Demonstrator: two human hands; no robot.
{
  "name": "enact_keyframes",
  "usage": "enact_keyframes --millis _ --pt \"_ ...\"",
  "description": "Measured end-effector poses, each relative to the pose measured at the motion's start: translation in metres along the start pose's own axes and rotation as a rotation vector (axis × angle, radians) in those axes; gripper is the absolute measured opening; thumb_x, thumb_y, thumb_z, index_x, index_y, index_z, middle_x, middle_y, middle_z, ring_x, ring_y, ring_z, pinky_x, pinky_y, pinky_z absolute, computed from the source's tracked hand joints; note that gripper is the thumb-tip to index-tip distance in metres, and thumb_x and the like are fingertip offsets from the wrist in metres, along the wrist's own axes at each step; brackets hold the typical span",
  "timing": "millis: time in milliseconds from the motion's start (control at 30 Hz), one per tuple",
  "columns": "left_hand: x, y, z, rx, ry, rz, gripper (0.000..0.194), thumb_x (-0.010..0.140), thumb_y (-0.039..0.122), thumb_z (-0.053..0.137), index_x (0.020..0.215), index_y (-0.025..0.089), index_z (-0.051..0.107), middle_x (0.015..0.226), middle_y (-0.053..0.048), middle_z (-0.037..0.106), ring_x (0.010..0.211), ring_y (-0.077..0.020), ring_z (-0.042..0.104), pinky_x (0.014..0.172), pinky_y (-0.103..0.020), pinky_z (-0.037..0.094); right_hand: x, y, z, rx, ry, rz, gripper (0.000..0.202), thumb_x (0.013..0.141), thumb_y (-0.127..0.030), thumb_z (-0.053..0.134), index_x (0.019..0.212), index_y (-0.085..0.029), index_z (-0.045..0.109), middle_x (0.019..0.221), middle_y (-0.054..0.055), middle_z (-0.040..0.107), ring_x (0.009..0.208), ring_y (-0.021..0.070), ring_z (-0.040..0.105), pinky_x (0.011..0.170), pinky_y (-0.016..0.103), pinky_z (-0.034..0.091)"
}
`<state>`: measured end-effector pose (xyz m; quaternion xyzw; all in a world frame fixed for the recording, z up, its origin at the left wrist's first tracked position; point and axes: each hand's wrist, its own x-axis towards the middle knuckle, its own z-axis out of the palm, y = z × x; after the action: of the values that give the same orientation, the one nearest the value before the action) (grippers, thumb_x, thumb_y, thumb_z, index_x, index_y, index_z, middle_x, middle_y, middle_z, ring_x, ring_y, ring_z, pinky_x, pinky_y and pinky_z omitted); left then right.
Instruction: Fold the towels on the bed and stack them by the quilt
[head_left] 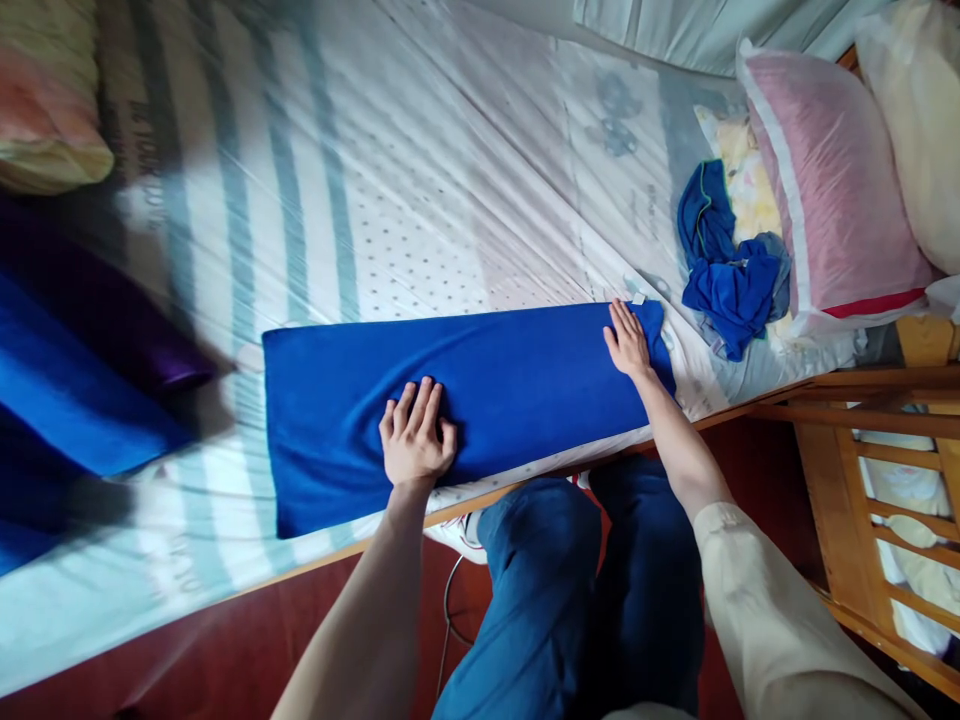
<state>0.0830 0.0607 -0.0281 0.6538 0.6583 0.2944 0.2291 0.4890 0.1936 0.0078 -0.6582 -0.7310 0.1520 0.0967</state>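
Note:
A long blue cloth, perhaps a towel, lies spread along the near edge of the bed, with soft wrinkles left of its middle. My left hand rests flat on it, fingers a little apart. Near the cloth's right end, my right hand also lies flat, its fingertips close to the upper edge. A small white tag sticks out beside those fingertips. Neither hand grips anything.
Striped and dotted sheets cover the bed. Crumpled blue clothing lies by a pink pillow at the right. More blue and purple fabric sits at the left. A wooden frame with slats stands lower right.

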Motion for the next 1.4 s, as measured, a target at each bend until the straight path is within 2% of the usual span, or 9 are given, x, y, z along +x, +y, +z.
enact_keyframes --millis 233,333,500,600,767,1000,1133,1267,1400 --pt "0.000 0.000 -0.002 0.046 0.000 0.007 0.067 0.087 0.035 0.055 0.153 0.024 0.057 0.159 -0.009 0.055 0.156 -0.0347 0.038 0.133 -0.058 0.018 0.017 0.051 -0.013 -0.097 0.018 0.089 0.062 0.110 -0.035 0.030 0.167 -0.010 0.033 0.174 0.013 0.032 0.164 0.0235 0.024 0.136 0.051 0.018" --pt "0.000 0.001 -0.002 0.062 -0.003 0.004 0.067 0.088 0.035 0.053 0.154 0.021 0.057 0.160 -0.011 0.054 0.156 -0.0352 0.038 0.132 -0.058 0.018 0.012 0.042 -0.013 -0.160 -0.003 0.089 0.065 0.110 -0.037 0.028 0.170 -0.010 0.025 0.176 0.013 0.024 0.166 0.0256 0.017 0.136 0.054 0.014" --pt "0.000 0.000 -0.002 0.041 -0.023 0.006 0.068 0.089 0.035 0.054 0.155 0.019 0.055 0.162 -0.014 0.051 0.157 -0.0371 0.036 0.132 -0.060 0.015 -0.034 0.013 -0.004 -0.171 -0.072 -0.050 0.068 0.110 -0.042 0.030 0.171 -0.013 0.023 0.178 0.010 0.019 0.167 0.0252 0.011 0.137 0.054 0.011" --pt "0.000 -0.001 -0.002 0.026 -0.021 0.015 0.069 0.089 0.034 0.055 0.155 0.019 0.054 0.162 -0.015 0.050 0.157 -0.0382 0.035 0.132 -0.062 0.014 -0.053 0.026 -0.006 -0.150 -0.081 -0.035 0.067 0.110 -0.041 0.029 0.170 -0.012 0.025 0.176 0.012 0.025 0.166 0.0239 0.017 0.136 0.051 0.015" --pt "-0.001 -0.001 -0.002 0.032 -0.004 0.038 0.067 0.089 0.033 0.055 0.155 0.019 0.055 0.161 -0.016 0.051 0.157 -0.0385 0.036 0.131 -0.063 0.015 -0.050 0.056 -0.022 -0.152 -0.042 0.056 0.065 0.110 -0.038 0.026 0.170 -0.013 0.025 0.175 0.013 0.028 0.165 0.0235 0.022 0.136 0.053 0.016" --pt "-0.001 -0.002 -0.001 0.002 -0.016 0.020 0.067 0.089 0.033 0.055 0.155 0.020 0.055 0.161 -0.014 0.051 0.157 -0.0387 0.036 0.132 -0.064 0.014 -0.115 0.030 -0.019 -0.150 -0.124 -0.013 0.066 0.109 -0.034 0.028 0.171 -0.014 0.023 0.176 0.012 0.026 0.166 0.0227 0.018 0.136 0.053 0.016" --pt "-0.001 0.000 -0.001 0.007 0.016 0.036 0.066 0.089 0.032 0.056 0.155 0.023 0.056 0.160 -0.011 0.053 0.156 -0.0388 0.038 0.131 -0.064 0.017 -0.145 0.042 -0.021 -0.175 -0.139 0.044 0.067 0.108 -0.036 0.029 0.170 -0.010 0.025 0.175 0.015 0.028 0.165 0.0229 0.022 0.136 0.051 0.019" --pt "-0.001 0.002 -0.002 0.007 0.026 0.042 0.065 0.089 0.032 0.055 0.154 0.021 0.057 0.159 -0.013 0.055 0.155 -0.0388 0.039 0.131 -0.064 0.018 -0.144 0.059 -0.033 -0.214 -0.137 0.083 0.066 0.109 -0.037 0.029 0.169 -0.011 0.027 0.174 0.015 0.030 0.164 0.0227 0.024 0.135 0.051 0.019" --pt "0.000 0.002 -0.001 -0.046 -0.017 0.026 0.069 0.089 0.035 0.057 0.156 0.019 0.054 0.162 -0.016 0.051 0.157 -0.0398 0.035 0.131 -0.065 0.012 -0.119 0.049 -0.035 -0.257 -0.072 0.113 0.065 0.110 -0.038 0.024 0.169 -0.012 0.027 0.174 0.015 0.029 0.165 0.0240 0.022 0.135 0.055 0.016"
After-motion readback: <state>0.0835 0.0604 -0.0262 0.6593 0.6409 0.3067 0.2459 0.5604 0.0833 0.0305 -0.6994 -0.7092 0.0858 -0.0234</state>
